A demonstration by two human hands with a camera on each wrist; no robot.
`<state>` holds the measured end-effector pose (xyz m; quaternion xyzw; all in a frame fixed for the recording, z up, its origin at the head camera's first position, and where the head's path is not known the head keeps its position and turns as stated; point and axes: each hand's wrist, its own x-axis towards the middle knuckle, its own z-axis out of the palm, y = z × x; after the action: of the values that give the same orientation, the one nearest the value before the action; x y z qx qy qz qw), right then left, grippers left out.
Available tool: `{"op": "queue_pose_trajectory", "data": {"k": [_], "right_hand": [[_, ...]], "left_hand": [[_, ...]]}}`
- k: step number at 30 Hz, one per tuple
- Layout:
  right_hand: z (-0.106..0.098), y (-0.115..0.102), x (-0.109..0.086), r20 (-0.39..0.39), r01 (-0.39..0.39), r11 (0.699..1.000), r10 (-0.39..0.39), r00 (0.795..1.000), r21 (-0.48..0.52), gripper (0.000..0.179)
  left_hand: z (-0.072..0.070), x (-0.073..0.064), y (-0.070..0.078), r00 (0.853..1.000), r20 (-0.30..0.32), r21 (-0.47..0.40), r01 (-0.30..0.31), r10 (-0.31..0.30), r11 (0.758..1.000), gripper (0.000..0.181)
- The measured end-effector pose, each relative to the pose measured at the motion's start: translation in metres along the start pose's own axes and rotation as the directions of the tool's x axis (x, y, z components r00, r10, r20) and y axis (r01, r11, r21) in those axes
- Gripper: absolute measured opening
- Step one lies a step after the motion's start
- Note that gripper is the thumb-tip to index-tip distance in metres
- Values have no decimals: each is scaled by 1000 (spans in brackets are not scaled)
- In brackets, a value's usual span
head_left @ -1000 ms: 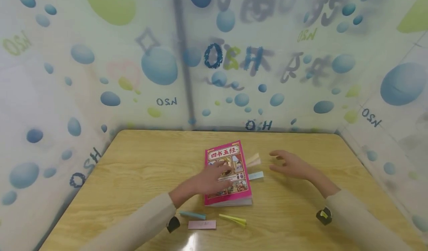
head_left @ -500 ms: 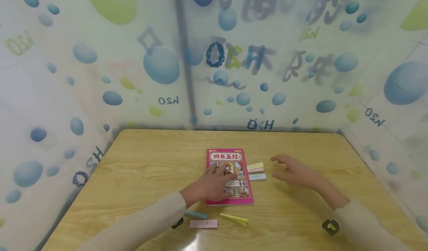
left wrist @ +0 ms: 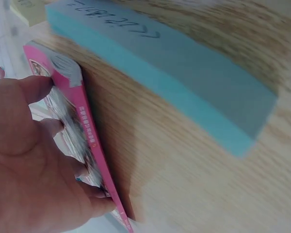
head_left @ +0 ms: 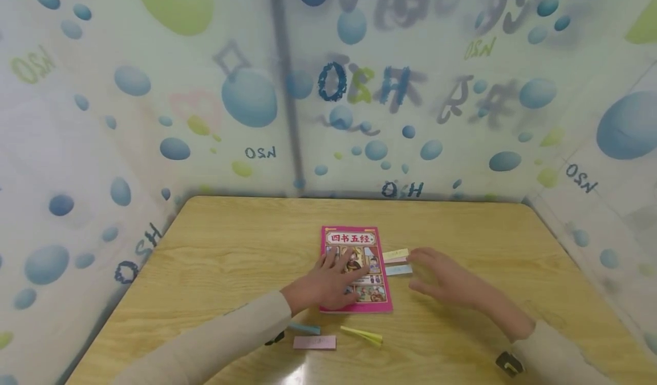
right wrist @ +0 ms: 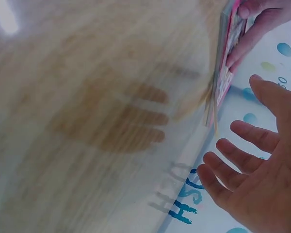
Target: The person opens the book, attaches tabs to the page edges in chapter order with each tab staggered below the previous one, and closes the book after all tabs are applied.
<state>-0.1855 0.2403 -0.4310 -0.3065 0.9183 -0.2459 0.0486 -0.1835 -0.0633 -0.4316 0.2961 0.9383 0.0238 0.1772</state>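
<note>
A pink-covered book lies on the wooden table with its illustrated cover up. My left hand rests on that cover, fingers spread; in the left wrist view the same hand lies over the book. From the book's right edge stick out paper strips: a yellow one, a pink one mostly covered, and a blue one. My right hand is just right of these strips, fingers extended and nothing gripped. The right wrist view shows this hand with spread fingers, apart from the book.
In front of the book lie a blue sticky-note pad, a pink strip pad and a splayed yellow strip pad. A bubble-patterned curtain surrounds the table at the back and sides.
The book, earlier tilted and raised, now lies flat and straighter under my left hand. My right hand has come nearer to the protruding strips, which lie flatter.
</note>
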Motion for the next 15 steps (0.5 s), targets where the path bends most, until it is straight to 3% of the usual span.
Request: {"op": "queue_pose_trajectory", "data": {"k": [7,10,13,15], "right_hand": [[0,-10,-6,23,-6,998,7,1000,-62,60],[1,-13,-9,8,36,992,-35,999,-120,63],[3,-15,-13,-31,91,977,-98,995,-192,63],[4,-16,-15,-61,112,966,-130,990,-233,62]], "left_hand": [[1,-1,-7,1000,3,18,-31,31,999,63],[3,-1,-11,999,-13,0,-50,50,999,64],[6,-5,-17,993,-91,-50,-82,77,995,64],[6,-16,-25,983,-164,-94,-105,88,990,64]]}}
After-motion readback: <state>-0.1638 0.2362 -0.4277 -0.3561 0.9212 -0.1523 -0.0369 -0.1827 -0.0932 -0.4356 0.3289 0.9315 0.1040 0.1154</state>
